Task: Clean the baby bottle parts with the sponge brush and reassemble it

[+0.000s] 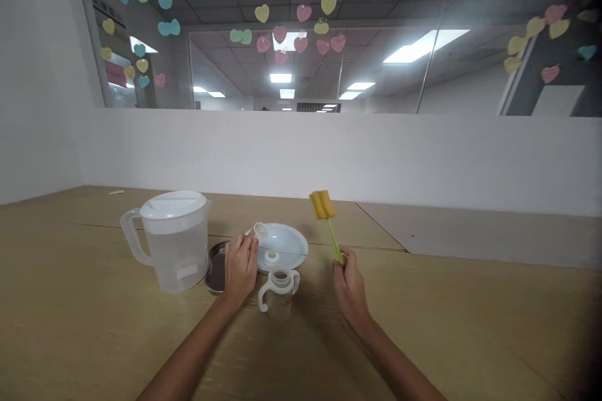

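My right hand (348, 282) grips the green handle of a bottle brush (322, 205), its yellow sponge head held up above the table. My left hand (241, 265) reaches over the left side of a white plate (294, 243), its fingers closed on a small translucent cap (260, 230). On the plate's near part is a white bottle collar with a nipple (271, 256). A clear baby bottle (281, 301) with two white handles stands upright without a top, just in front of the plate. Partly behind my left hand lies a dark metal tray (216, 268).
A translucent lidded pitcher (176, 244) with liquid in it stands to the left. Brown board covers the table (451, 326). A white wall (329, 153) rises at the back, under a window with heart-shaped notes.
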Demonstrator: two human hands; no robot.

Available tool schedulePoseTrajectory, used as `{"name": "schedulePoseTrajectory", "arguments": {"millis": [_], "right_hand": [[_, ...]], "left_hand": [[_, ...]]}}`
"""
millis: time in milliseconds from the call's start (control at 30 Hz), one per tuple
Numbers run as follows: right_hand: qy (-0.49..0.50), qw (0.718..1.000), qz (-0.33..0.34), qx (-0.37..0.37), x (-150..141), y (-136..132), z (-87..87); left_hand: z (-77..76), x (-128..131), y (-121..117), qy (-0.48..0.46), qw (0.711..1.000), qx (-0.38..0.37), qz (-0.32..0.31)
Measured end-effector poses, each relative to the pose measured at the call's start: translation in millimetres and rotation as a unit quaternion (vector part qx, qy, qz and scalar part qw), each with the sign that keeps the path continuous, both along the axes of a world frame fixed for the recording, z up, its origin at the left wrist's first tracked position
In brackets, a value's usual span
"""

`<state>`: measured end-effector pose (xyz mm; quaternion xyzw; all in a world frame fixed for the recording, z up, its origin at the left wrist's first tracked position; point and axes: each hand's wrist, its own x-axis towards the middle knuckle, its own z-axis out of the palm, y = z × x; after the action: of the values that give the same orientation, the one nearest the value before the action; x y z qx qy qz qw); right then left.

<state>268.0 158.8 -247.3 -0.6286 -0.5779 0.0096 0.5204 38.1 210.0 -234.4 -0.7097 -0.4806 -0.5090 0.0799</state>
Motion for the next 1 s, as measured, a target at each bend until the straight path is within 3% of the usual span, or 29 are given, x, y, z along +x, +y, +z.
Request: {"name": "schedulePoseTrajectory", "arguments": {"millis": [100,200,333,500,667,867,1000], "right_hand": [[-0.116,0.991,0.053,0.031,-14.6,-13.0,4.8],[-0.250,0.960,0.086,0.093,-18.5,-11.4,-2.9],[-0.316,0.941,0.045,0.117,-14.1,0.1,-18.3],[-0.275,0.958,0.036,0.070,-12.0,1.4,-21.2],[-0.184,0.981,0.027,-0.055,-14.2,-1.6,-15.1],[-0.050,0.996,0.009,-0.073,-6.3,6.3,-18.5],[0.020,0.995,0.007,-0.096,0.0,12.2,-24.6]], "left_hand": [[-4.0,7.0,1.3,0.025,0.999,0.025,0.032],[-9.6,7.7,-0.9,0.040,0.997,0.049,0.038],[-9.9,2.3,-7.7,-0.011,0.997,0.072,0.009],[-4.0,-2.1,-13.7,-0.060,0.994,0.086,-0.037],[-5.7,-3.7,-8.9,-0.139,0.989,0.035,-0.037],[-5.8,1.0,7.5,-0.328,0.939,-0.020,-0.105],[1.5,8.8,18.5,-0.354,0.921,-0.070,-0.144]]}}
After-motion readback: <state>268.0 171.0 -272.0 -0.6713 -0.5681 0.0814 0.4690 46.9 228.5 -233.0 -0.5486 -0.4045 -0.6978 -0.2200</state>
